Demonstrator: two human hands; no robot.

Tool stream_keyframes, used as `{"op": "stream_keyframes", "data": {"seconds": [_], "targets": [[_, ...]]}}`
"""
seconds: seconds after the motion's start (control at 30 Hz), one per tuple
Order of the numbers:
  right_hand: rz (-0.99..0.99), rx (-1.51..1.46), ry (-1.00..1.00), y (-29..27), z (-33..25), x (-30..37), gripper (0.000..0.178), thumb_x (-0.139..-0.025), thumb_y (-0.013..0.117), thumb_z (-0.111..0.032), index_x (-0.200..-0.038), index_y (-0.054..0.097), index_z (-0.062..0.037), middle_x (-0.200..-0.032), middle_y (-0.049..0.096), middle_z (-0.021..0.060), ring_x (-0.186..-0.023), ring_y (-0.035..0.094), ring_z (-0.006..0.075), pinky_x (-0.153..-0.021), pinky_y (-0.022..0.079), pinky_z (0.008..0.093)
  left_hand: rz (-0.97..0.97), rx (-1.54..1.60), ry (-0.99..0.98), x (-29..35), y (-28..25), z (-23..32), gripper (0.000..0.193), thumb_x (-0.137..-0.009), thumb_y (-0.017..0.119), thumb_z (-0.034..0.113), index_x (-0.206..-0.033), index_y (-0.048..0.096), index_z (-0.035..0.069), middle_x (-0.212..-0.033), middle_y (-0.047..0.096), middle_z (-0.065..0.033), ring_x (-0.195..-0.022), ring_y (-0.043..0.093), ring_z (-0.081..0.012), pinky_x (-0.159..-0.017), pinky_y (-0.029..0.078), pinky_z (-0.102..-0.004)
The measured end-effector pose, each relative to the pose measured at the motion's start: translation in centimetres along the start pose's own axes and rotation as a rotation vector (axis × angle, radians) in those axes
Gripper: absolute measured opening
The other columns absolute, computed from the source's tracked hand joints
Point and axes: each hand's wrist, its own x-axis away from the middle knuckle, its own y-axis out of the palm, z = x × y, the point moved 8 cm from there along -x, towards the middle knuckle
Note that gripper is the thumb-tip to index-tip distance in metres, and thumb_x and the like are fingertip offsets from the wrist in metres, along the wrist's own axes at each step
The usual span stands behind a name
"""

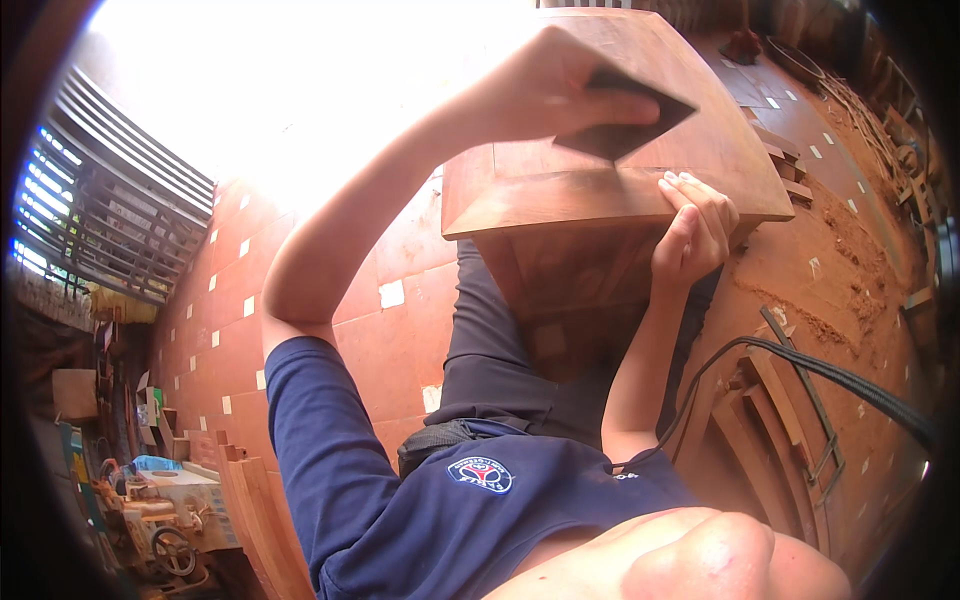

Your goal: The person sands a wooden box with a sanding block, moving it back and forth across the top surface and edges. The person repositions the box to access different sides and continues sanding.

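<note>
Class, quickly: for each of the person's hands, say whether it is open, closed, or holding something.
Left hand: closed on a dark sanding sheet, pressed to the wooden furniture piece.
Right hand: gripping the wooden furniture piece's edge.

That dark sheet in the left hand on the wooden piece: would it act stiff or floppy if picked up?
Probably bendable: the dark sheet looks thin and lies flat under the left hand, like sandpaper. Likely light, since fingertips alone pin it. The wooden piece looks thick and solid, so probably heavy; the right hand grips its edge.
</note>
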Motion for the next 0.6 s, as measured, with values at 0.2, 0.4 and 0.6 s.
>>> {"op": "stream_keyframes", "data": {"seconds": [0.2,0.4,0.6], "targets": [[0.031,-0.044,-0.007,0.3,0.2,-0.3,0.033,-0.096,0.048,-0.011,-0.086,0.079,-0.0029,-0.09,0.078,0.0071,-0.091,0.072,0.0249,-0.092,0.046,0.0365,0.35,-0.113,-0.015,-1.9,-2.5,-5.2,0.028,-0.095,0.075,0.029,-0.111,0.078,0.006,-0.095,0.077,-0.0027,-0.082,0.068,-0.0081,-0.073,0.053,-0.0252],[0.03,-0.05,0.013,0.1,0.1,-0.5,0.033,-0.095,0.048,-0.01,-0.085,0.079,-0.0024,-0.09,0.078,0.0068,-0.091,0.072,0.0248,-0.092,0.046,0.0359,0.299,-0.068,0.091,-3.6,0.1,-9.0,0.027,-0.1,0.067,0.025,-0.122,0.076,0.013,-0.111,0.078,-0.0058,-0.098,0.069,-0.01,-0.087,0.054,-0.0283],[0.027,-0.063,0.049,-0.2,0.5,-0.2,0.03,-0.093,0.05,-0.009,-0.084,0.078,-0.002,-0.09,0.077,0.0075,-0.091,0.071,0.0247,-0.092,0.046,0.0357,0.135,-0.215,-0.087,-1.5,2.7,-7.1,0.026,-0.098,0.069,0.023,-0.12,0.077,0.011,-0.109,0.079,-0.0071,-0.095,0.072,-0.0113,-0.089,0.055,-0.029]]}}
